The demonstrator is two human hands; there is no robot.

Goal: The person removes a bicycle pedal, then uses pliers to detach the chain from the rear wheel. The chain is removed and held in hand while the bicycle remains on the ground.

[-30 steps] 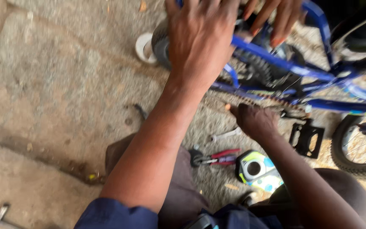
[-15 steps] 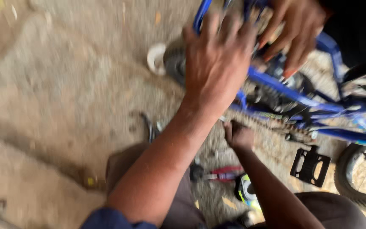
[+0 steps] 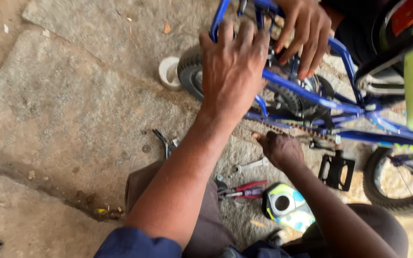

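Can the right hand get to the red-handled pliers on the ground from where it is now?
Probably yes. The right hand sits at the chain, and the red-handled pliers lie just below it on open ground, with only a small spanner between. The left hand rests up on the blue frame.
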